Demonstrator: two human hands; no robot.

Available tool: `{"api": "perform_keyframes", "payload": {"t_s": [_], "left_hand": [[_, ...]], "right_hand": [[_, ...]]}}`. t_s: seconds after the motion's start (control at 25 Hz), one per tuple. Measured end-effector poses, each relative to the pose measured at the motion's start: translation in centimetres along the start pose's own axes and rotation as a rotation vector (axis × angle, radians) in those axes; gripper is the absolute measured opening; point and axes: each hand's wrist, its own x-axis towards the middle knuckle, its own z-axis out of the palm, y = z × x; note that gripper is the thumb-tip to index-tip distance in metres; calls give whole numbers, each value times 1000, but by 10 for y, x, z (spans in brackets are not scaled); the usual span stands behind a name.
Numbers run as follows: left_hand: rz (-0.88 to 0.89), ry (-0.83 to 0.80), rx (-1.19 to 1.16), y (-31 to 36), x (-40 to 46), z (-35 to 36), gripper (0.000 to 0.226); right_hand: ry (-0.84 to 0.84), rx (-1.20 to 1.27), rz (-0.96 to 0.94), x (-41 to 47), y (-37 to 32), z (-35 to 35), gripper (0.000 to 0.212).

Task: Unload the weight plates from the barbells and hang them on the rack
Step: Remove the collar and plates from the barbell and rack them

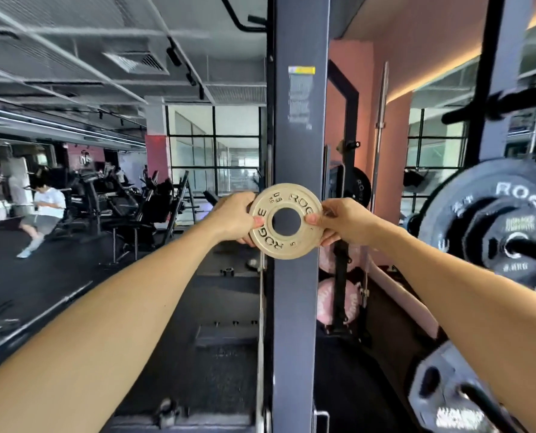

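A small pale weight plate [287, 242] with raised lettering is held upright in front of the dark rack upright [298, 135]. My left hand [237, 218] grips its left rim, thumb on the face. My right hand [341, 220] grips its right rim the same way. Both arms are stretched forward. At the right, large black plates [491, 223] hang on a peg or sleeve, blurred. A grey plate [445, 392] sits lower right.
A bare barbell [380, 126] stands upright against the pink wall behind the rack. Pink balls [335, 301] are stacked low behind the upright. A person [43, 214] sits among machines at far left. Dark floor and a platform lie below.
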Motion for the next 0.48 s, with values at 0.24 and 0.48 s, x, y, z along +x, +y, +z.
{"api": "perform_keyframes", "payload": {"t_s": [0.24,0.48], "left_hand": [[18,-16,21,47,26,-26,17],[79,-71,-5,97,29,-5,15]], "right_hand": [[-16,-42,-16,18,-34,-46,28],[21,-51,1,-11,-32,-100,23]]}}
